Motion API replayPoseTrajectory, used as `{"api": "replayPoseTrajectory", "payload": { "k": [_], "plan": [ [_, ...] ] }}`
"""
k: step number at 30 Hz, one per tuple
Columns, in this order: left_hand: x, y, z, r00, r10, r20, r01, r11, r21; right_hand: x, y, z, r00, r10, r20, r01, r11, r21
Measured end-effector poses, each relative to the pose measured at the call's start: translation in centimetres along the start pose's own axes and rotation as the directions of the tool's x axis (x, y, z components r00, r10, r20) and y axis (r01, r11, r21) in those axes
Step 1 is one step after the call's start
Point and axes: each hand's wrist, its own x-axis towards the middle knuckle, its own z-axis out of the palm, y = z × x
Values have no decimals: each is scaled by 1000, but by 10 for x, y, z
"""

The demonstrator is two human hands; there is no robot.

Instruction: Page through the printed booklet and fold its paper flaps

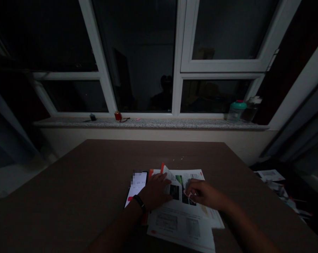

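Printed pages (185, 219) with pictures and orange-red edges lie on the table in front of me, overlapping, one of them partly lifted at its upper left. My left hand (156, 191) rests on their left side, palm down with the fingers stretched out, a dark band on the wrist. Over the pictures on the right half, the fingers of my right hand (199, 193) are pinched together. A small pinkish-white thing shows at those fingertips, too small and dim to name. Beside my left hand lies a phone (138, 183) with its screen lit.
The brown table (69, 182) reaches to the wall below the window. Small white scraps (182, 158) lie beyond the pages. On the sill (159, 123) stand a small red container (118, 116) and a teal-lidded bottle (236, 111) beside another bottle. More papers (272, 175) are at right.
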Motion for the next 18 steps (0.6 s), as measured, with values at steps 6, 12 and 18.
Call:
{"api": "replayPoseTrajectory", "payload": {
  "k": [6,12,18],
  "plan": [
    [0,5,-5,999,32,12,-32,999,3,2,-3,7,999,-27,32,26,1000,11],
    [-1,5,-2,995,103,-4,-103,995,8,3,-10,16,997,-33,71,31,999,23],
    [-2,9,1,999,43,27,-42,998,-51,8,-7,23,996,83,-10,-83,996,-23]
  ]
}}
